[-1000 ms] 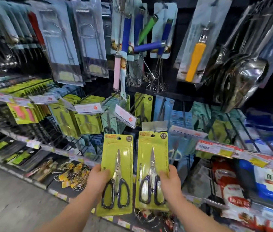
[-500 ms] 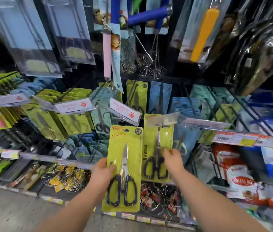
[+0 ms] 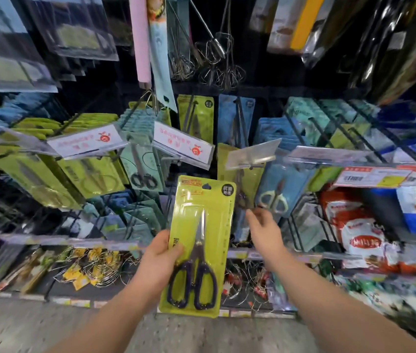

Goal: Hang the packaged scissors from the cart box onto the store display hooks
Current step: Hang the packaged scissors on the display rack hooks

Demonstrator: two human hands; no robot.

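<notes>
My left hand point(image 3: 160, 261) grips the left edge of a yellow-green packaged pair of scissors point(image 3: 203, 217) with dark handles, held upright in front of the display. A second yellow-green scissors package point(image 3: 250, 178) hangs on a display hook behind a clear label holder point(image 3: 252, 154), partly hidden by the held package. My right hand point(image 3: 263, 228) hovers just below and right of that hung package, fingers relaxed and spread, holding nothing. Whether its fingertips touch the package I cannot tell. The cart box is out of view.
Rows of hooks carry more yellow-green point(image 3: 92, 174) and blue scissors packages point(image 3: 280, 189). Tilted price labels point(image 3: 184, 145) jut out in front. Whisks point(image 3: 214, 64) hang above. Bagged goods point(image 3: 362, 238) fill the right shelves, and wire items point(image 3: 92, 268) lie on the lowest shelf.
My right hand hung its scissors package on the hook and let go, drawing back slightly. The view moved closer to the display, and my left hand raised its package toward the hooks.
</notes>
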